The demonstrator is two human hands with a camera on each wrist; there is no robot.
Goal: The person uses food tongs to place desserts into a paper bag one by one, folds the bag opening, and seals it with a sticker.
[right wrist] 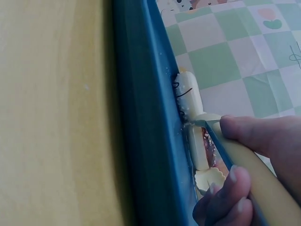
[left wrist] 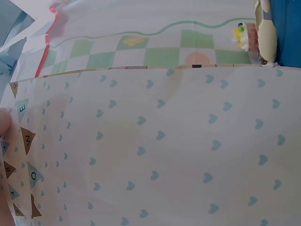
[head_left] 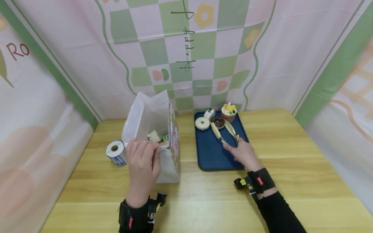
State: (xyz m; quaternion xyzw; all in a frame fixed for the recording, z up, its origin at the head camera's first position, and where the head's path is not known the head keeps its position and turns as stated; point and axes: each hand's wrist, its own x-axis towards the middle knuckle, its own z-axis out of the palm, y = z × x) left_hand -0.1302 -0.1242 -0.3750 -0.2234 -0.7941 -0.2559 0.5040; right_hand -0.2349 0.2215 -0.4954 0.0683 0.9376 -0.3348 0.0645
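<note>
the tongs [head_left: 216,132] have cream, scalloped ends on metal arms, spread apart at 12 o'clock on the blue tray [head_left: 212,160]. between their ends sits a dark ring doughnut [head_left: 217,120] flecked with pale bits; whether they touch it, i cannot tell. a white doughnut [head_left: 202,123] lies at its 9 o'clock, a dessert cup [head_left: 229,114] at its 2.

the right hand [head_left: 244,153] grasps the tongs by their arms. the left hand [head_left: 143,160] pinches the near rim of the upright white bag [head_left: 167,171], at the tray's 9 o'clock.

only the head view looks into the bag, showing small items inside; the left wrist view reveals blue hearts and lettered pennants on its side; the right wrist view, thin dark squiggles on a white pastry [right wrist: 190,96].
</note>
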